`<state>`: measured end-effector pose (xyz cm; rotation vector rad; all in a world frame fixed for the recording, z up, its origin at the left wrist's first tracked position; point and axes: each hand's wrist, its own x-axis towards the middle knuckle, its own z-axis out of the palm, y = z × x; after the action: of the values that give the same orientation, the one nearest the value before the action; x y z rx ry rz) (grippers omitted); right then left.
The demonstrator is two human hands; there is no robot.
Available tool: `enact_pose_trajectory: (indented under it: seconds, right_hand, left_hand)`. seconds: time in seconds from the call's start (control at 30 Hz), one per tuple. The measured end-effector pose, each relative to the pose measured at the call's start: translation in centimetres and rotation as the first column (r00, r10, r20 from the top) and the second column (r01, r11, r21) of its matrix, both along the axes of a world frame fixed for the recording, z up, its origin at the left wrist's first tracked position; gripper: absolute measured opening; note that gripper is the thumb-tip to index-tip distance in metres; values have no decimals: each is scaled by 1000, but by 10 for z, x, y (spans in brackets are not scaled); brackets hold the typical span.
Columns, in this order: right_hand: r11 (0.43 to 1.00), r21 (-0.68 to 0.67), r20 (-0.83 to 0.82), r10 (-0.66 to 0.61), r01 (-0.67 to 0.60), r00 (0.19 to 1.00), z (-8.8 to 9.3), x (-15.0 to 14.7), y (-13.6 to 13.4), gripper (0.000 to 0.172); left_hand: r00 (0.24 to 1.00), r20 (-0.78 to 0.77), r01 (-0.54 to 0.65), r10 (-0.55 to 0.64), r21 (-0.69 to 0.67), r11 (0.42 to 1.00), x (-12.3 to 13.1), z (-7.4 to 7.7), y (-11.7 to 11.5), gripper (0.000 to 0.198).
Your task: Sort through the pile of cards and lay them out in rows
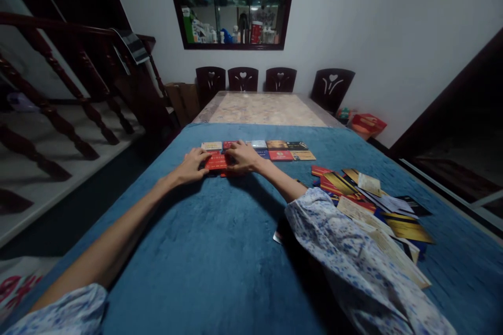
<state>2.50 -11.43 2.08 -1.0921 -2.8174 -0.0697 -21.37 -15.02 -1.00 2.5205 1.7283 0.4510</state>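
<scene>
Red card [216, 161] at L end of card rows [281, 155], near side, on cloth-covered tabletop [259, 107]. L hand [192, 165] & R hand [241, 158] pinch opp. ends, prob. to keep it square w/ rows. Both grips part-curled on card; R fingers hide contact detail. Loose pile [353, 193] kept apart, far R.

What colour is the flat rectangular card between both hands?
The card is red with pale print, seen best in head view.
</scene>
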Motion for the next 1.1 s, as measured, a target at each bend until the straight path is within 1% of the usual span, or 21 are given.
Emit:
enact_pose_trajectory:
  seconds: [0.07,0.17,0.27,0.4,0.53,0.63,0.73,0.9,1.1]
  right_hand:
    - [1000,9,21,3,-3,1000,0,-8,5,52]
    - [1000,18,45,7,-8,999,0,-18,14,47]
    - [1000,14,54,14,-15,998,1,-27,22,45]
    - [1000,4,81,12,-13,997,3,-40,30,46]
    - [1000,-10,100,6,-5,995,5,-49,35,47]
    - [1000,-30,114,9,-6,993,6,-54,38,49]
    - [999,-53,129,12,-6,992,5,-56,41,47]
    - [996,-92,146,17,-3,989,5,-57,44,43]
    - [993,-119,147,21,-3,989,8,-57,42,42]
  left_hand:
    - [1000,-7,-24,24,-6,1000,-5,2,3,56]
    - [999,-12,-45,45,-24,999,-13,4,9,53]
    - [999,-24,-49,48,-40,998,-22,6,17,53]
    - [998,-36,-61,59,-62,996,-33,8,27,56]
    - [998,-23,-61,59,-78,995,-40,8,36,55]
    - [999,-24,-34,33,-83,996,-41,8,42,54]
    - [999,-36,-33,30,-94,995,-40,8,44,52]
    - [998,-65,-28,19,-137,990,-33,14,43,40]
    - [997,-64,-63,51,-200,978,-30,19,41,32]
